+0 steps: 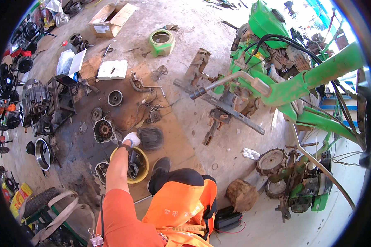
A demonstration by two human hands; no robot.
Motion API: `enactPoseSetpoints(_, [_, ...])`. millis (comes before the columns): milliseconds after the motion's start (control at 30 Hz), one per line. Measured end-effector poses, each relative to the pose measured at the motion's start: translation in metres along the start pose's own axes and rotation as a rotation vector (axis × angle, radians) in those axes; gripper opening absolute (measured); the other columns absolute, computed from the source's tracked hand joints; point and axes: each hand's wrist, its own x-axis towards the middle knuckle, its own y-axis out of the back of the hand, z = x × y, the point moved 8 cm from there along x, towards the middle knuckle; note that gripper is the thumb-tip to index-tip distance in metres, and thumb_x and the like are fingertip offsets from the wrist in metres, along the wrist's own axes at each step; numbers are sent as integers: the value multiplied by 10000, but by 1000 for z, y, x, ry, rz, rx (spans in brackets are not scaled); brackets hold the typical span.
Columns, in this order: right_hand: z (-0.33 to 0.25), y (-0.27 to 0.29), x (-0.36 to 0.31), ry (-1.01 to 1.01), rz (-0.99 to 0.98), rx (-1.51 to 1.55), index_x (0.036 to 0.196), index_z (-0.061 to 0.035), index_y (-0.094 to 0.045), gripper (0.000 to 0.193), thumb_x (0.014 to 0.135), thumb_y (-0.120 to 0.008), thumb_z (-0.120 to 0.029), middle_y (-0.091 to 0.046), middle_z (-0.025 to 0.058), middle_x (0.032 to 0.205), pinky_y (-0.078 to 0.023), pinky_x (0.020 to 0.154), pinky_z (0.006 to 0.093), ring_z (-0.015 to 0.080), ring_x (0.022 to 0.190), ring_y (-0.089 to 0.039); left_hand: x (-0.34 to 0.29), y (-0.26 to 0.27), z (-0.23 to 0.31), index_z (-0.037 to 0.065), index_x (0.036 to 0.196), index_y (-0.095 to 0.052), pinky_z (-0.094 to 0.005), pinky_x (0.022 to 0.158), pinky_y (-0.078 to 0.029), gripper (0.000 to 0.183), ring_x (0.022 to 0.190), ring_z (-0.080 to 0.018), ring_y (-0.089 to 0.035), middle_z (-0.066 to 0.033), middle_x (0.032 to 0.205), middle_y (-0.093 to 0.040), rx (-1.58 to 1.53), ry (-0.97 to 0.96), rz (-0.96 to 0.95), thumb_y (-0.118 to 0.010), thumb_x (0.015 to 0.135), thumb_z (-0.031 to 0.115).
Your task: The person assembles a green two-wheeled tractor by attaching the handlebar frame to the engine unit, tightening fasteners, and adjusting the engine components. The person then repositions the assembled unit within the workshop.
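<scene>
Hand (pixel 132 139) (left, white-gloved) | at far rim of yellow basin (pixel 146 169) | metal parts (pixel 132 169) inside | dark pad (pixel 151 138) just beside | grip: can't tell

the gray floor (pixel 198 35) is dirty, with dark stains (pixel 72 150) on the left, and bright light (pixel 349 24) shines in at the top right.

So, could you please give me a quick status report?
Left hand, gloved, near far rim of yellow basin, grip unclear; right hand out of view. Dark metal parts inside it. Dark square piece beside hand.
</scene>
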Motion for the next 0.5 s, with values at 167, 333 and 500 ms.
enactPoseSetpoints(167, [4, 3, -6, -18, 1, -2, 1018, -69, -702, 154, 999, -723, -220, -717, 70, 993, -578, 1010, 433, 229, 1001, -712, -19, 11, 6, 41, 1245, -817, -508, 1101, -561, 376, 1306, -464, -693, -294, 1301, -752, -65, 19, 91, -673, 951, 226])
enactPoseSetpoints(333, [4, 5, -12, -19, -4, -5, 1028, -73, -698, 147, 997, -722, -215, -710, 61, 998, -574, 1013, 418, 213, 1001, -706, -3, 5, -4, 81, 1350, -784, -514, 1116, -575, 415, 1346, -416, -702, -226, 1432, -736, 107, 176, 104, -655, 989, 240])
enactPoseSetpoints(500, [-18, 21, -20, 18, 8, -3, 1037, -78, -694, 142, 994, -721, -211, -702, 52, 1003, -569, 1015, 403, 197, 1001, -699, -25, 26, 15, 58, 1409, -711, -513, 1120, -575, 454, 1310, -424, -723, -226, 1480, -712, 159, 208, 205, -650, 1017, 281])
